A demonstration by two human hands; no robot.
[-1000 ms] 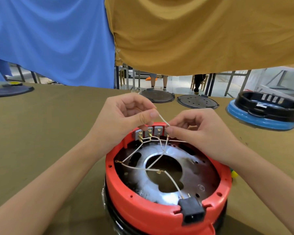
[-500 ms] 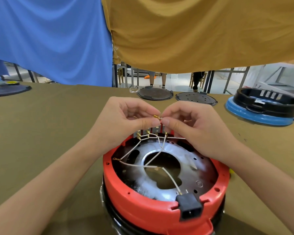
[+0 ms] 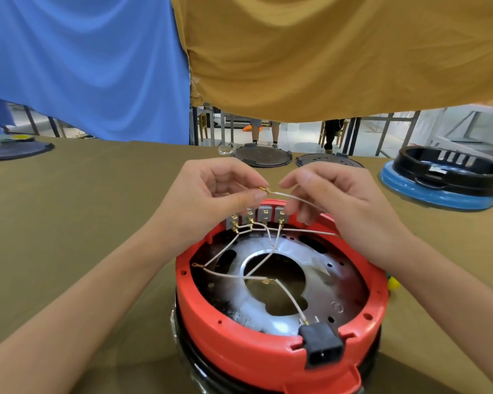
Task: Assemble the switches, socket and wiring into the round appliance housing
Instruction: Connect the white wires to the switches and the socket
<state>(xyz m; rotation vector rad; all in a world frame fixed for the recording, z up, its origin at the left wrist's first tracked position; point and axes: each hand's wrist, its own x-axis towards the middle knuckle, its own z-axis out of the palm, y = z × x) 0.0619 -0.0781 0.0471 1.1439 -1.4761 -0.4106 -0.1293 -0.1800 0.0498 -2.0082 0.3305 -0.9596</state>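
Above the far rim of the red housing (image 3: 239, 348), my left hand (image 3: 211, 206) pinched a loose white wire (image 3: 296, 198) by its brass tip while my right hand (image 3: 333, 206) gripped it further along. The switches (image 3: 256, 217) at that rim and the black socket (image 3: 322, 348) at the near rim were seated and partly wired; I judged this lead still needed plugging on.

Both forearms are bare, with no sleeves in view; the left hand (image 3: 211, 200) and right hand (image 3: 345, 206) wear no gloves, rings or watches.
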